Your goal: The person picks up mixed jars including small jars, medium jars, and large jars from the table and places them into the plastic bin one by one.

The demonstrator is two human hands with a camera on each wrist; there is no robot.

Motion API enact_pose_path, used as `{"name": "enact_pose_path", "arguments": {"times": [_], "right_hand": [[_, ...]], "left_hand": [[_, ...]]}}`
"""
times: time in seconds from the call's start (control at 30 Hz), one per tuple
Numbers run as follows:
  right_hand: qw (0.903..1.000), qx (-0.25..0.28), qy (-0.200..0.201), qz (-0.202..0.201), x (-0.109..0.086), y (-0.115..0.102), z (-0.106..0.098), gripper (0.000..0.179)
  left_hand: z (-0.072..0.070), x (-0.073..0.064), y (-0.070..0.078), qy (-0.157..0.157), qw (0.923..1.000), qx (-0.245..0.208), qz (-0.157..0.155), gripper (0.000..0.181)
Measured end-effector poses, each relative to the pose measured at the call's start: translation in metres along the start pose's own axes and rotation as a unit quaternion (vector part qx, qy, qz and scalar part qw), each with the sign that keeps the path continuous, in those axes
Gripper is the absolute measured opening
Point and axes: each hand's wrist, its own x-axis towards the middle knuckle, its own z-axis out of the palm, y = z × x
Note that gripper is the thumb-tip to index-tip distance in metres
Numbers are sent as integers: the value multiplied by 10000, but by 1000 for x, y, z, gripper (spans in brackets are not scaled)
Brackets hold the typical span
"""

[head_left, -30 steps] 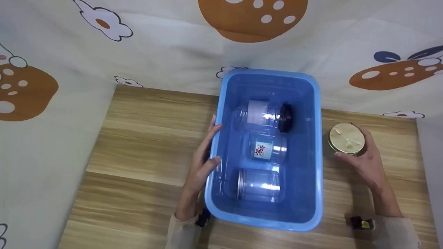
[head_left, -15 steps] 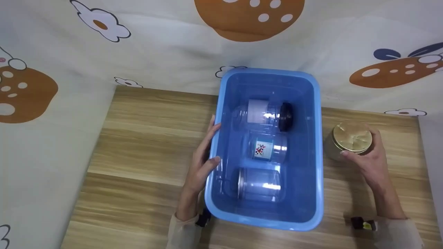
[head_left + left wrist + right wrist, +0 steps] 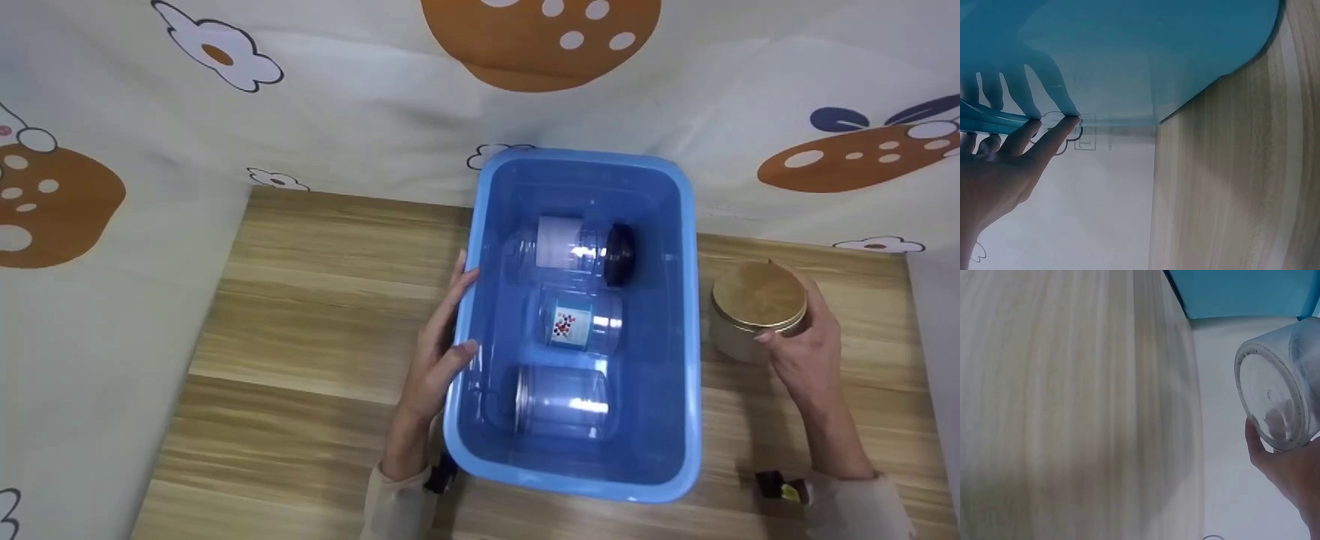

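In the head view my left hand (image 3: 439, 360) rests against the left side of a blue plastic tub (image 3: 691, 360). The left wrist view shows its fingers (image 3: 1053, 140) fairly straight, their tips touching the tub's outer wall. To the right of the tub, my right hand (image 3: 806, 349) grips a clear jar (image 3: 739, 337) with a gold lid (image 3: 761, 292). The jar's round base (image 3: 1269, 396) shows in the right wrist view, held off the table. Inside the tub lie a dark-lidded jar (image 3: 559, 244), a jar with a small printed label (image 3: 571, 326) and a silver-rimmed jar (image 3: 566, 401).
The tub stands on a wood-grain tabletop (image 3: 315, 300), its far end near a patterned cloth backdrop (image 3: 360, 97). Cloth also hangs at the left and right sides. Small black straps (image 3: 780, 486) are near both wrists.
The gold-lidded jar has shifted slightly right, then a little back left, and its lid has tilted in my right hand. My left hand and the tub stay where they were.
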Motion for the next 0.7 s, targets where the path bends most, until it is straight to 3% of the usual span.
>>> {"name": "enact_pose_path", "arguments": {"times": [0.33,0.57,0.7], "right_hand": [[9998,163,-152,14,2,-9,7,96],[9988,-173,-328,-332,7,-11,8,94],[9988,-74,-340,-357,9,-16,11,96]], "left_hand": [[-1,-1,2,56,10000,64,-40,65],[1,0,0,5,9999,-86,-82,67],[1,0,1,-2,9998,-135,-158,66]]}}
